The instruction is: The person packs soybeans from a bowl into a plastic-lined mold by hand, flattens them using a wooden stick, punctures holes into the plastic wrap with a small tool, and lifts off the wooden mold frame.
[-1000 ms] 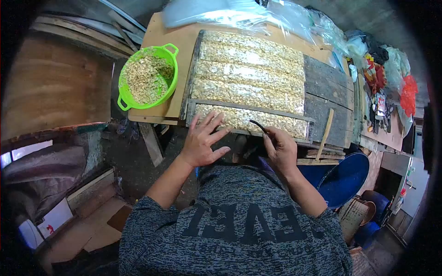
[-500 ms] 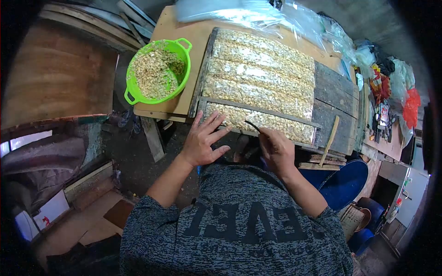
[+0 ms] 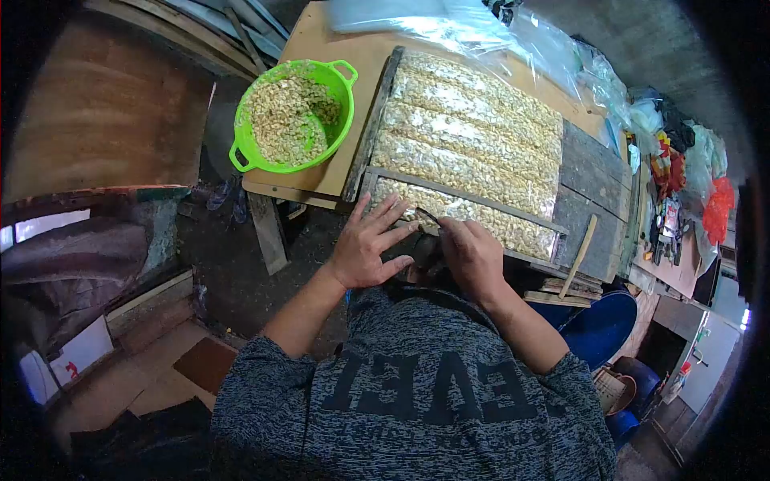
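A flat clear plastic bag packed with pale, bean-like pieces lies along the table's near edge. My left hand rests on its left end, palm down with fingers spread. My right hand grips a thin, dark, curved tool, whose tip points left over the bag, close to my left fingertips. I cannot make out the tool's exact kind. A narrow wooden slat crosses along the bag's far side. Beyond it, several more filled bags lie in rows.
A green two-handled basin of loose pale pieces stands at the table's left. Dark boards and a leaning wooden stick are at right. Clear plastic sheets cover the back. A blue barrel stands below right.
My right hand and the tool have moved left, closer to my left hand. My left hand stays spread at the bag's left end. The whole view has shifted slightly.
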Demonstrator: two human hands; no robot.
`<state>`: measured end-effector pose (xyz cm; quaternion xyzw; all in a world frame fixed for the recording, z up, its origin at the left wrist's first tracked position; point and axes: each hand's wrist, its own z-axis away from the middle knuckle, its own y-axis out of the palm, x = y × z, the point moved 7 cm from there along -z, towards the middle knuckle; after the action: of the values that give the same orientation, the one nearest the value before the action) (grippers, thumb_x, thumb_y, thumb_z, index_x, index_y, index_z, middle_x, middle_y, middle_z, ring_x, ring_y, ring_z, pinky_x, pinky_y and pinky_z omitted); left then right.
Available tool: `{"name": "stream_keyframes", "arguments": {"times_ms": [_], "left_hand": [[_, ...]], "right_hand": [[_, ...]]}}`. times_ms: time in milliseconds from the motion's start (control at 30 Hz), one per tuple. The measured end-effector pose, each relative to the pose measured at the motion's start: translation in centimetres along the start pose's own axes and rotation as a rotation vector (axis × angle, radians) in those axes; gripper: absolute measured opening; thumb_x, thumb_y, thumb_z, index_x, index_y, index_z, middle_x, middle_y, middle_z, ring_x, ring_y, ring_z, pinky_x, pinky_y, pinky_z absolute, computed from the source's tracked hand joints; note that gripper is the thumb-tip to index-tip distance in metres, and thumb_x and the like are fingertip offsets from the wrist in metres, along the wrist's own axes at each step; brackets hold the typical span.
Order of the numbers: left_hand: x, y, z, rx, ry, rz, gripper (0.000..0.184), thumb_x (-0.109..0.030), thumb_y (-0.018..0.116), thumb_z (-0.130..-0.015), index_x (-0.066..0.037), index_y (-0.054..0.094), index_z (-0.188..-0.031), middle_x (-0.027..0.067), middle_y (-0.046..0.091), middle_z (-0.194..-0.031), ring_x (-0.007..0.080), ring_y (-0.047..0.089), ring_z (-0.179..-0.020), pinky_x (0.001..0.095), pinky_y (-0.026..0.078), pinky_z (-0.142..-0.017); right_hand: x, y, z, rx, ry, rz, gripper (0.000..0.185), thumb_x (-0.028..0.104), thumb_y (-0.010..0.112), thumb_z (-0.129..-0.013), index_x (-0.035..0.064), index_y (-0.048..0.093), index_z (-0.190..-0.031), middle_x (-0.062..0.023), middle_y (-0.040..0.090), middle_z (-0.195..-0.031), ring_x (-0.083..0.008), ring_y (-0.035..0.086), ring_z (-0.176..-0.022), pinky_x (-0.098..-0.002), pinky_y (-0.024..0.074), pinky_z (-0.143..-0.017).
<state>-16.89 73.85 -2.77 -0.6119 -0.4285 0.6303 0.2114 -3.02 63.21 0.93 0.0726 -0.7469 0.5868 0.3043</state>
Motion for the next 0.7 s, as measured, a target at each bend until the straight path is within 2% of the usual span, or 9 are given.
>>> {"name": "stream_keyframes", "arguments": {"times_ms": [167,233,333,700], "left_hand": [[0.1,-0.3,0.0,-0.024,-0.015,0.032,0.059,-0.046,0.072,-0.081,-0.018,0.065,-0.133,0.0129,0.047,-0.150,0.0328,0.041,-0.141,0.0554,0.019,-0.119],[0.3,-0.9,0.0,-0.031,-0.042,-0.042,0.056,-0.047,0.073,-0.081,-0.016,0.068,-0.127,0.0125,0.047,-0.150,0.0315,0.040,-0.139,0.0534,0.025,-0.116],[0.4,-2.3,0.2,-0.054,-0.039,-0.054,0.056,-0.049,0.073,-0.079,-0.017,0.069,-0.125,0.0124,0.047,-0.149,0.0303,0.039,-0.137,0.0504,0.027,-0.112],[2.4,-1.9,1.8,-0.037,-0.092,-0.045,0.062,-0.055,0.066,-0.084,-0.017,0.064,-0.133,0.0094,0.048,-0.150,0.0316,0.039,-0.138,0.0518,0.025,-0.110]], "right_hand": [[-0.2,-0.9,0.0,-0.029,0.027,-0.079,0.024,0.008,0.070,-0.084,0.0093,0.068,-0.108,-0.0120,0.063,-0.079,-0.0318,0.065,-0.069,-0.0397,0.0512,-0.059],[-0.5,-1.6,0.1,-0.078,0.035,-0.099,0.025,0.008,0.071,-0.084,0.0091,0.068,-0.108,-0.0126,0.065,-0.081,-0.0320,0.065,-0.070,-0.0392,0.0518,-0.059],[-1.8,-1.8,0.4,-0.091,0.163,-0.192,0.022,0.007,0.072,-0.084,0.0074,0.069,-0.106,-0.0152,0.069,-0.089,-0.0320,0.068,-0.074,-0.0385,0.0541,-0.064],[1.0,0.7,-2.1,0.001,0.076,-0.201,0.020,0.009,0.072,-0.085,0.0118,0.070,-0.104,-0.0104,0.066,-0.079,-0.0308,0.067,-0.070,-0.0396,0.0524,-0.059]]}}
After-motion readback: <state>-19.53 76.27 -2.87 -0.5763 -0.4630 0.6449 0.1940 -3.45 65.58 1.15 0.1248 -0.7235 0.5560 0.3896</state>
